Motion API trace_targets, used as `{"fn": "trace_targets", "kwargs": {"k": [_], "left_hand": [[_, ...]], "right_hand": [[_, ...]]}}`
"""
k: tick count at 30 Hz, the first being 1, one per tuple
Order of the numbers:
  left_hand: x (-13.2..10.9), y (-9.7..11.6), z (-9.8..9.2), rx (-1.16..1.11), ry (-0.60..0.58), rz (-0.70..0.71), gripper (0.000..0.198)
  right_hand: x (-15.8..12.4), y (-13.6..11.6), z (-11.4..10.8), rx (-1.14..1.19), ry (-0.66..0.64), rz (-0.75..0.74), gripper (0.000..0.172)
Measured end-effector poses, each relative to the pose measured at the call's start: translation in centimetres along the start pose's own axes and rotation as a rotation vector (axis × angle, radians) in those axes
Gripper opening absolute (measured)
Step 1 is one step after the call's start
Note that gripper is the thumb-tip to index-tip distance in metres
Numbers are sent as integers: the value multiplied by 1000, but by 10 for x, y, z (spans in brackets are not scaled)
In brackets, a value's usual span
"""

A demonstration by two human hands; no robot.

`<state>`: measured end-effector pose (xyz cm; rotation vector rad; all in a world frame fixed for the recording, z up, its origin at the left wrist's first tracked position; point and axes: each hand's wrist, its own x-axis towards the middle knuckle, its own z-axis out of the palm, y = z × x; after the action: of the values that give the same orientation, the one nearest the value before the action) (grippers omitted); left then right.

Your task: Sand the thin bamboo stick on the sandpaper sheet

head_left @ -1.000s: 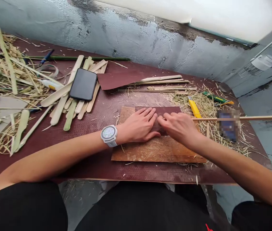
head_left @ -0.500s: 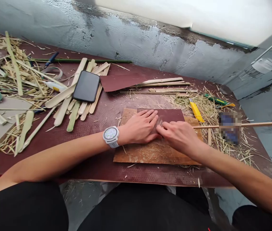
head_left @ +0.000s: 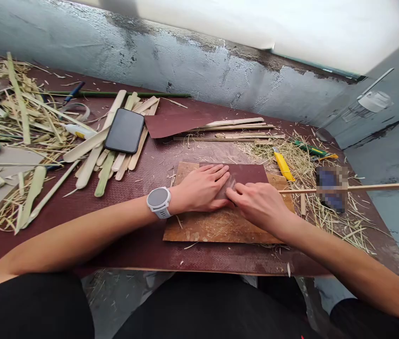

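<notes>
In the centre of the frame, the left hand lies flat, fingers extended, on a dark maroon rectangular sheet atop a brown wooden board. Just beside it, the right hand is curled closed around a thin, pale brown wooden stick that runs to the right edge, passing below a yellow plastic-handled cutter; whether the hands touch cannot be told. A black rectangular phone rests on pale flat wooden strips left of centre.

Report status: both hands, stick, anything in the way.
Left hand flat on red sheet. Right hand gripping stick. Yellow cutter and shavings near stick.
</notes>
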<state>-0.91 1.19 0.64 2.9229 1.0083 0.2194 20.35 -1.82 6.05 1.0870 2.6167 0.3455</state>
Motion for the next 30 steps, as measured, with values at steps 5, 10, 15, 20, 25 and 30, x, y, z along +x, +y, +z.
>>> {"fn": "trace_targets", "kwargs": {"k": [5, 10, 15, 20, 25, 30], "left_hand": [[0, -1, -1, -13, 11, -13, 95], [-2, -1, 0, -23, 12, -2, 87], [-4, -5, 3, -77, 20, 11, 93], [-4, -11, 4, -130, -12, 23, 96], [-3, -13, 2, -157, -50, 31, 94], [-4, -13, 0, -188, -49, 30, 90]], "right_hand": [[-8, -7, 0, -34, 11, 77, 16], [-15, -9, 7, -10, 92, -6, 17], [-19, -13, 16, -15, 178, 86, 25], [-21, -15, 19, 8, 205, 63, 22], [-22, -16, 22, 15, 290, -14, 26], [-18, -8, 25, 36, 256, 97, 21]]}}
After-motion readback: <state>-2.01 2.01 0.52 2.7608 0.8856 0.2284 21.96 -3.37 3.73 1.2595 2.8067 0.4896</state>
